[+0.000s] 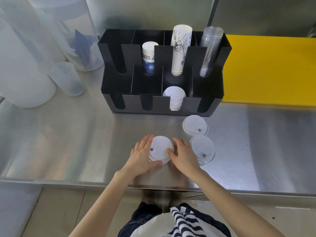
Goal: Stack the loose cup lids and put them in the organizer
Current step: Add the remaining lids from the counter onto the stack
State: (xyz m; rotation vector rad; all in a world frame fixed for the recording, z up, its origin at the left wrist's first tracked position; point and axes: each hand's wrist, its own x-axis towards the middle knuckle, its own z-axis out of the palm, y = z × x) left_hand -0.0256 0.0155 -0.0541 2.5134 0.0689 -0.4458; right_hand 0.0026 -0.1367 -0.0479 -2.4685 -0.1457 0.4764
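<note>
Both hands cup a short stack of white lids (160, 149) just in front of the black organizer (162, 74). Left hand (142, 156) and right hand (183, 155) are half-curled, fingers pressing its sides. Two more lid piles (195, 124) (201, 147) sit right of it, nearer the organizer's front-right corner. Square the rims before lifting; the slot with lids already in it (174, 98) looks the likely target.

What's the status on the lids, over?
Both hands cupping lid stack. Two lids loose beside. Organizer path clear.
</note>
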